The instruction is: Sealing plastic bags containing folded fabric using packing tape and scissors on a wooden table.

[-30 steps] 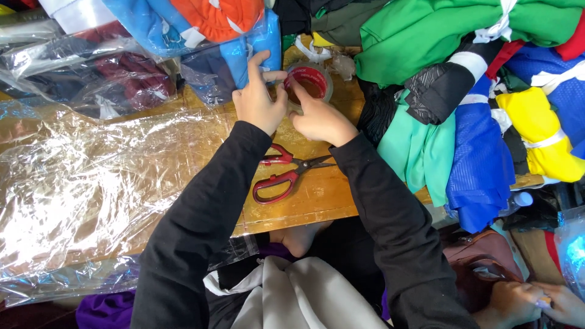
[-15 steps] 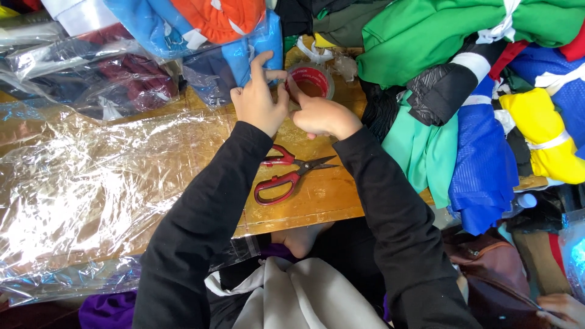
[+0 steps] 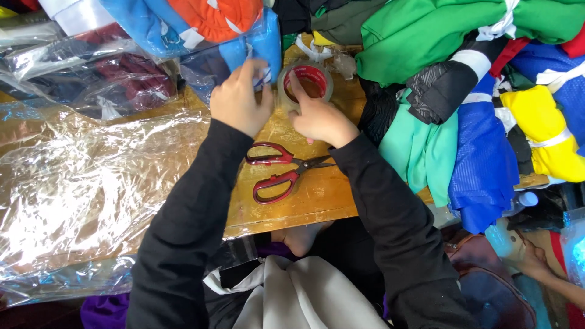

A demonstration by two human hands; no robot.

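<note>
A roll of clear packing tape (image 3: 306,85) with a red core lies on the wooden table (image 3: 317,195). My right hand (image 3: 320,119) grips its near edge, one finger poking into the core. My left hand (image 3: 239,100) is closed at the left side of the roll, against a blue bagged garment (image 3: 256,52); what the fingers pinch is too small to tell. Red-handled scissors (image 3: 279,172) lie open on the table just below both hands.
Clear plastic sheeting (image 3: 79,195) covers the table's left half. Bagged garments (image 3: 103,79) pile at the back left, loose green, blue and yellow clothes (image 3: 481,122) at the right. Another person's hand (image 3: 536,262) shows at the lower right. Pale cloth (image 3: 304,298) lies in my lap.
Both hands stay at the tape roll and have shifted only slightly. The other person's hand at the lower right has moved toward the right edge.
</note>
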